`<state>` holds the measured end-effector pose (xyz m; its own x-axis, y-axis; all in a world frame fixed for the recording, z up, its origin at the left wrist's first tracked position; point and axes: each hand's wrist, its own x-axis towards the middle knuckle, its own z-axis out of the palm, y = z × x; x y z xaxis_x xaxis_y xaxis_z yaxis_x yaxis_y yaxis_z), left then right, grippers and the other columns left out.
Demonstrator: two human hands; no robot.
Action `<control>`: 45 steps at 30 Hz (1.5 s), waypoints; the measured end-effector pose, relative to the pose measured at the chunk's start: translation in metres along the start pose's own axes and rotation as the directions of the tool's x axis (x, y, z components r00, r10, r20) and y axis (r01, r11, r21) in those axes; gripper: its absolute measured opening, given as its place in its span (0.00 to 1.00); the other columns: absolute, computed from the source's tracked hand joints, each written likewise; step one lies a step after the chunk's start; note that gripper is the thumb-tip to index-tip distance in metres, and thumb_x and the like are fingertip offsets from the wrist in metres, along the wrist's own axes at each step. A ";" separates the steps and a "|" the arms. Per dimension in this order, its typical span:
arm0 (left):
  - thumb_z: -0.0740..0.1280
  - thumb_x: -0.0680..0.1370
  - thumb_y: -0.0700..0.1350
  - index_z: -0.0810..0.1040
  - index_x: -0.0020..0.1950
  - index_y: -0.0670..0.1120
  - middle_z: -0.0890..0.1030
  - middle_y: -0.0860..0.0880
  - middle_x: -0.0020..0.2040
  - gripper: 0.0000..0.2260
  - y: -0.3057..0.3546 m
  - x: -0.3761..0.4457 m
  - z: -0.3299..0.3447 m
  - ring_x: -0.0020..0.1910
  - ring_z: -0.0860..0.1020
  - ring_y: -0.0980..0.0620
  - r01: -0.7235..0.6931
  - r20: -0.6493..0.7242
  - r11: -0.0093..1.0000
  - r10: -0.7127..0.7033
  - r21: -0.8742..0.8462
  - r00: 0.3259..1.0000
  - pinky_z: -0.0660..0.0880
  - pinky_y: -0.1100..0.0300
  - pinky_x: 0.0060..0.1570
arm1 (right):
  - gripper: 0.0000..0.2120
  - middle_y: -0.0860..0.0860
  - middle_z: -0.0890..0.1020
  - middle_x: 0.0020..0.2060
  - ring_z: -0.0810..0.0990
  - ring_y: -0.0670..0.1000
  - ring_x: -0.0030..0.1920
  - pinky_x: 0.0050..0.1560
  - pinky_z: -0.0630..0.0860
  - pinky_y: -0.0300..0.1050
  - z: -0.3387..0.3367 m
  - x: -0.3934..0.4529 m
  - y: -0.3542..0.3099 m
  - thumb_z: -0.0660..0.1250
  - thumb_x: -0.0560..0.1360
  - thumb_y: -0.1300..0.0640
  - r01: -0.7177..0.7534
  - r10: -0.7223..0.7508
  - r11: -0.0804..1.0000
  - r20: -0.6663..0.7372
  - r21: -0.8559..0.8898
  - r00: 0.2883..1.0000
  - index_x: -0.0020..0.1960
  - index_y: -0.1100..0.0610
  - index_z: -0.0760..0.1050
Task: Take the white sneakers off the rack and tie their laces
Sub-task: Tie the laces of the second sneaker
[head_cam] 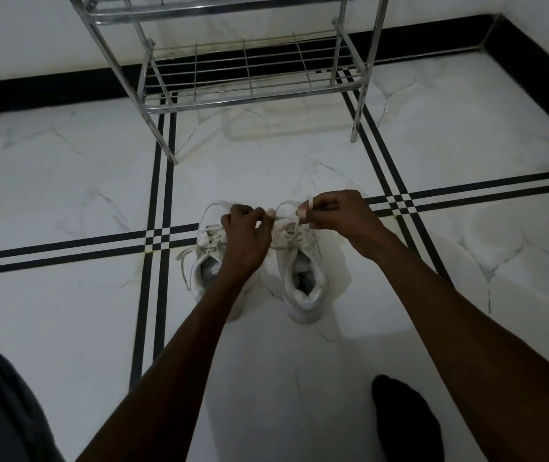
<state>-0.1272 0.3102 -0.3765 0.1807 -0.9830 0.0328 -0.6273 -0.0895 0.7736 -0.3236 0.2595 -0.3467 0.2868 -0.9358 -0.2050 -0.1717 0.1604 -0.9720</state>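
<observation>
**Lacing the right-hand sneaker on the floor**

Forearms reach from the camera to both white sneakers (259,261), set heels-near on the marble floor (66,195) before the bare metal rack (249,71). Left hand (246,238) and right hand (340,218) each pinch a lace (295,228) end; judged best pulled evenly, outward, keeping tension low over the tongue.

White marble-look floor (66,181) crossed by paired black stripes (158,181), black skirting (533,61) along white wall (16,35), dark sock (406,425) at lower right
</observation>
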 end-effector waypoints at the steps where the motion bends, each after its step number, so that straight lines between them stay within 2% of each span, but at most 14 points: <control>1: 0.60 0.84 0.51 0.80 0.49 0.39 0.79 0.41 0.51 0.18 0.007 -0.001 -0.009 0.54 0.77 0.45 0.039 0.025 0.982 -0.034 -0.185 0.999 0.78 0.60 0.51 | 0.13 0.62 0.86 0.49 0.86 0.59 0.51 0.57 0.82 0.52 0.000 -0.001 -0.002 0.74 0.73 0.56 -0.043 0.041 0.997 0.027 0.059 0.999 0.51 0.66 0.83; 4: 0.60 0.84 0.52 0.78 0.45 0.40 0.82 0.53 0.34 0.17 0.013 0.002 -0.029 0.35 0.80 0.55 0.130 0.061 0.896 -0.115 -0.425 0.991 0.77 0.61 0.34 | 0.17 0.57 0.86 0.53 0.85 0.52 0.52 0.54 0.80 0.46 -0.002 -0.001 0.000 0.68 0.78 0.51 -0.209 0.197 0.967 0.094 0.145 0.976 0.55 0.65 0.82; 6: 0.62 0.82 0.55 0.79 0.43 0.43 0.81 0.55 0.32 0.17 0.001 0.003 -0.037 0.33 0.79 0.56 0.073 -0.050 0.985 -0.082 -0.159 0.995 0.73 0.62 0.32 | 0.13 0.56 0.86 0.53 0.85 0.51 0.52 0.48 0.78 0.43 -0.009 0.000 0.013 0.68 0.78 0.53 -0.328 0.330 0.934 0.010 0.140 0.944 0.54 0.62 0.82; 8: 0.64 0.81 0.56 0.82 0.47 0.46 0.83 0.50 0.37 0.15 -0.022 0.001 -0.048 0.36 0.82 0.50 0.112 -0.158 0.963 -0.074 0.247 0.985 0.74 0.60 0.35 | 0.11 0.57 0.86 0.50 0.85 0.52 0.48 0.39 0.75 0.39 -0.020 -0.002 0.038 0.70 0.75 0.56 -0.463 0.451 0.886 -0.209 -0.011 0.868 0.52 0.62 0.82; 11: 0.69 0.78 0.53 0.85 0.49 0.45 0.86 0.45 0.42 0.12 -0.045 -0.006 -0.058 0.42 0.83 0.43 0.206 -0.233 0.883 -0.114 0.421 0.966 0.78 0.54 0.42 | 0.15 0.55 0.87 0.48 0.83 0.50 0.42 0.33 0.72 0.37 -0.028 -0.010 0.065 0.72 0.73 0.53 -0.558 0.464 0.807 -0.376 -0.195 0.802 0.52 0.64 0.83; 15: 0.68 0.79 0.48 0.83 0.52 0.42 0.83 0.41 0.49 0.10 -0.040 -0.010 -0.042 0.55 0.76 0.38 0.136 -0.250 0.847 -0.004 0.513 0.968 0.71 0.44 0.56 | 0.20 0.56 0.87 0.41 0.83 0.48 0.34 0.29 0.70 0.38 -0.020 -0.012 0.054 0.69 0.76 0.45 -0.507 0.432 0.844 -0.335 -0.177 0.837 0.45 0.63 0.83; 18: 0.70 0.78 0.47 0.81 0.56 0.44 0.81 0.43 0.56 0.10 -0.030 -0.009 -0.030 0.61 0.74 0.40 0.007 -0.177 0.902 0.078 0.432 0.981 0.71 0.46 0.60 | 0.18 0.54 0.85 0.37 0.83 0.48 0.35 0.34 0.74 0.39 -0.020 -0.011 0.044 0.73 0.73 0.43 -0.342 0.231 0.880 -0.333 -0.329 0.914 0.43 0.60 0.81; 21: 0.72 0.77 0.43 0.84 0.53 0.43 0.84 0.43 0.52 0.07 -0.017 -0.011 -0.011 0.57 0.77 0.42 -0.219 0.070 0.925 0.207 0.310 0.976 0.74 0.49 0.58 | 0.11 0.55 0.85 0.47 0.82 0.50 0.46 0.41 0.77 0.42 -0.019 -0.009 0.036 0.76 0.72 0.56 -0.151 0.125 0.918 -0.095 -0.366 0.988 0.52 0.59 0.82; 25: 0.69 0.76 0.40 0.87 0.51 0.45 0.87 0.43 0.46 0.08 -0.012 -0.010 0.011 0.47 0.84 0.41 -0.235 0.186 0.919 0.183 0.317 0.965 0.78 0.50 0.49 | 0.10 0.54 0.85 0.52 0.83 0.51 0.50 0.48 0.81 0.48 -0.006 0.000 0.047 0.75 0.72 0.58 -0.051 0.096 0.829 0.051 -0.557 0.994 0.54 0.54 0.84; 30: 0.65 0.80 0.42 0.83 0.61 0.50 0.87 0.46 0.50 0.12 -0.015 -0.004 0.017 0.54 0.82 0.42 -0.234 0.184 0.835 0.161 0.498 0.970 0.67 0.43 0.68 | 0.08 0.56 0.83 0.52 0.80 0.51 0.48 0.53 0.80 0.51 0.006 0.003 0.053 0.74 0.72 0.61 0.101 -0.080 0.728 0.062 -0.678 0.995 0.51 0.57 0.84; 34: 0.66 0.79 0.40 0.73 0.70 0.49 0.87 0.46 0.48 0.19 -0.019 -0.010 0.020 0.52 0.82 0.43 -0.231 0.171 0.794 0.162 0.562 0.972 0.64 0.46 0.65 | 0.04 0.57 0.80 0.50 0.81 0.54 0.49 0.52 0.80 0.53 0.010 0.002 0.052 0.73 0.73 0.63 0.105 -0.093 0.679 0.058 -0.726 0.994 0.47 0.59 0.82; 37: 0.67 0.79 0.43 0.75 0.62 0.46 0.87 0.46 0.45 0.12 -0.023 0.001 0.020 0.48 0.83 0.42 -0.163 0.152 0.838 0.096 0.521 0.984 0.68 0.47 0.61 | 0.05 0.56 0.81 0.47 0.82 0.56 0.48 0.52 0.80 0.57 0.010 0.003 0.053 0.70 0.73 0.64 0.100 -0.064 0.662 0.077 -0.743 0.995 0.47 0.56 0.79; 40: 0.66 0.79 0.43 0.79 0.52 0.48 0.86 0.47 0.44 0.04 -0.019 0.006 0.017 0.49 0.83 0.44 -0.179 0.213 0.813 0.069 0.554 0.975 0.63 0.45 0.67 | 0.07 0.52 0.83 0.47 0.82 0.54 0.49 0.55 0.78 0.60 0.008 0.001 0.052 0.69 0.74 0.64 0.061 -0.022 0.673 0.063 -0.737 0.998 0.47 0.53 0.77; 45: 0.64 0.77 0.35 0.83 0.48 0.52 0.85 0.52 0.39 0.13 -0.027 -0.007 0.013 0.50 0.81 0.48 -0.243 0.223 0.770 0.135 0.589 0.966 0.57 0.40 0.72 | 0.09 0.45 0.82 0.44 0.80 0.51 0.51 0.59 0.73 0.60 0.004 -0.004 0.056 0.70 0.74 0.60 -0.010 0.049 0.688 0.032 -0.725 0.998 0.44 0.46 0.75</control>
<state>-0.1214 0.3173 -0.4054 -0.0787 -0.9969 -0.0052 -0.9736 0.0758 0.2151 -0.3308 0.2730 -0.4008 0.3083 -0.9162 -0.2561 -0.8049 -0.1077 -0.5836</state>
